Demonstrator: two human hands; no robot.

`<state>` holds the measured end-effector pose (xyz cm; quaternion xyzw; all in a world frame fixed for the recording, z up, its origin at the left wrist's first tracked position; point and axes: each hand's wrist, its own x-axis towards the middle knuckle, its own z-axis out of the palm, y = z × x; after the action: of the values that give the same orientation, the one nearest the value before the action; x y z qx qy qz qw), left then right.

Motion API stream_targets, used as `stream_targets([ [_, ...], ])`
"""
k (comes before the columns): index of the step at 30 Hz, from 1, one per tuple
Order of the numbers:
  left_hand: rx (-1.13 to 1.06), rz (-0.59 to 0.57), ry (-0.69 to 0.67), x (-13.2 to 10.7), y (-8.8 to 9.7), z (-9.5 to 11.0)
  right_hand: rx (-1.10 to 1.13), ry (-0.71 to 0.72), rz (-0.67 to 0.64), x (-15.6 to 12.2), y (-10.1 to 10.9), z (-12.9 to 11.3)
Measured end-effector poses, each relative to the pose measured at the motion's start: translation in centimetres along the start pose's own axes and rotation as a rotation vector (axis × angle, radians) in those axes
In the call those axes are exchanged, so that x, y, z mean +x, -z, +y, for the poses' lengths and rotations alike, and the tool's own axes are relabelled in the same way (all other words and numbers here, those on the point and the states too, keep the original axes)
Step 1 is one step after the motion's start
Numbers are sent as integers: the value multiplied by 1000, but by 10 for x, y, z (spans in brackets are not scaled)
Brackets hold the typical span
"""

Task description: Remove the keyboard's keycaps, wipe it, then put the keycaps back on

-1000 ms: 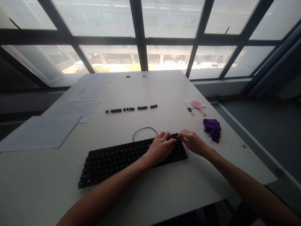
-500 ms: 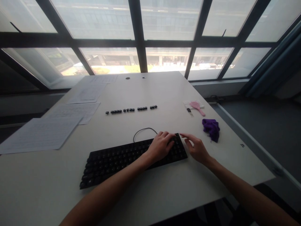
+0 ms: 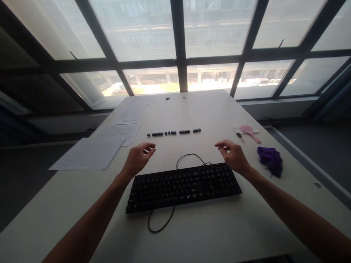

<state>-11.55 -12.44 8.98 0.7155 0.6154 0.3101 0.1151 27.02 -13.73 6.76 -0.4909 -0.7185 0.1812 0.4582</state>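
Observation:
A black keyboard (image 3: 183, 186) lies square in front of me on the white table (image 3: 246, 226). Its black cable (image 3: 162, 225) loops out past the near edge, and another loop shows behind the far edge. My left hand (image 3: 138, 157) hovers above the table just beyond the keyboard's left end, fingers loosely bent and apart, holding nothing. My right hand (image 3: 233, 155) hovers over the keyboard's far right corner, also half-curled, with nothing visible in it. A row of loose black keycaps (image 3: 174, 132) lies further back on the table.
Several printed paper sheets (image 3: 90, 153) lie at the left. A pink brush (image 3: 249, 131), a small dark tool (image 3: 240, 136) and a crumpled purple cloth (image 3: 270, 159) sit at the right. The table edge drops off to the right; large windows stand behind.
Both hands have lifted off the keyboard's right end and spread apart. The keyboard now lies straighter, with a cable loop at its near edge. My view has shifted left.

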Motion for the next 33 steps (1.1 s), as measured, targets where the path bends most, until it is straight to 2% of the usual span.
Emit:
stream_targets([
  [3,49,46,89,8,19,-47,0,72,-96,32,-44,-18],
  [6,87,71,142,26,23,-85,-33,111,-183,68,-100,-30],
  [9,97,32,144,54,14,-112,-173,138,-284,104,-161,-37],
  [12,87,-7,136,84,-2,-131,-291,161,-360,135,-217,-43],
  [14,78,-23,132,101,-13,-141,-318,170,-396,152,-247,-45],
  [17,57,-55,119,120,-26,-153,-367,173,-443,172,-281,-46],
  [22,8,-114,85,133,-36,-162,-416,184,-498,189,-316,-46],
  [27,-58,-101,88,127,-32,-158,-391,207,-525,191,-331,-55],
  [30,-103,-70,109,104,-17,-151,-340,210,-499,179,-328,-68],
  [33,-184,-70,115,58,7,-140,-252,206,-475,145,-312,-84],
])
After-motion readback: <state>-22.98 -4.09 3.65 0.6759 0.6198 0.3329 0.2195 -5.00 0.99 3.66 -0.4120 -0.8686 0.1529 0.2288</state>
